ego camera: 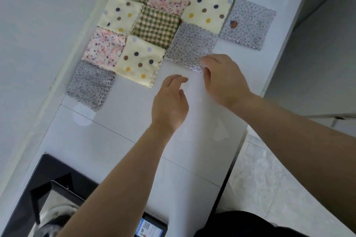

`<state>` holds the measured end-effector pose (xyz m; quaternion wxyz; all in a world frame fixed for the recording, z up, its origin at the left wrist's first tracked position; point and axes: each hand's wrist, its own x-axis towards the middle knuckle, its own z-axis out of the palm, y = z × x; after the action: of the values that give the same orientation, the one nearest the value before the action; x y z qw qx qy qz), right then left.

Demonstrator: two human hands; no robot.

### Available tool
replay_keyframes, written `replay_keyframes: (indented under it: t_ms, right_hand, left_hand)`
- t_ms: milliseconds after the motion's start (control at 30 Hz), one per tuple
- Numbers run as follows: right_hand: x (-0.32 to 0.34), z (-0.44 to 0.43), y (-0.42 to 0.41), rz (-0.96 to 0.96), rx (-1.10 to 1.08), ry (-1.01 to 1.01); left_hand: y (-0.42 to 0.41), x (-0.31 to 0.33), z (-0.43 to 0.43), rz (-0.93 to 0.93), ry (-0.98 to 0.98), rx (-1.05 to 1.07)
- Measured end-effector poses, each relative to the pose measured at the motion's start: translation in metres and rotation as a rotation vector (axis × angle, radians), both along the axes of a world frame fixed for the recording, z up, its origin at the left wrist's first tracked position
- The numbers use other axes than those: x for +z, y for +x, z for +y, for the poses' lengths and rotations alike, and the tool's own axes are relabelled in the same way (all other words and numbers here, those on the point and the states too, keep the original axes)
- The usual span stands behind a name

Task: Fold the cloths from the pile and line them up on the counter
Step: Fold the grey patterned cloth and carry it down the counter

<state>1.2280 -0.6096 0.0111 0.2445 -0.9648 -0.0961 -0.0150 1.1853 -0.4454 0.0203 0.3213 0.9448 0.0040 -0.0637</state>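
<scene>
Several folded square cloths lie edge to edge in rows on the white counter. My right hand pinches the near corner of a grey dotted cloth at the near end of the middle row. My left hand hovers just left of it above bare counter, fingers relaxed and holding nothing. Beside the grey cloth lie a cream polka-dot cloth and a green checked cloth. Another grey dotted cloth sits at the near left, and a third at the far right.
A white wall runs along the counter's left side. A black cooktop with a pot on it sits at the near left. The counter's right edge drops to a tiled floor. A white cabinet stands to the right.
</scene>
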Motion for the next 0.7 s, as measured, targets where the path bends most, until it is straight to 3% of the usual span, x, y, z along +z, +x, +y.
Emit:
replay_keyframes:
  t_ms: [167, 433, 700]
  right_hand:
    - [0.023, -0.006, -0.055, 0.122, -0.092, 0.119]
    - [0.065, -0.035, -0.154, 0.137, -0.172, 0.184]
    - [0.093, -0.049, -0.306, 0.097, -0.201, 0.258]
  left_hand:
    - [-0.037, 0.022, -0.009, -0.040, 0.016, -0.001]
    - [-0.115, 0.054, -0.039, -0.090, 0.030, 0.008]
    - [-0.271, 0.081, -0.063, -0.199, 0.025, -0.059]
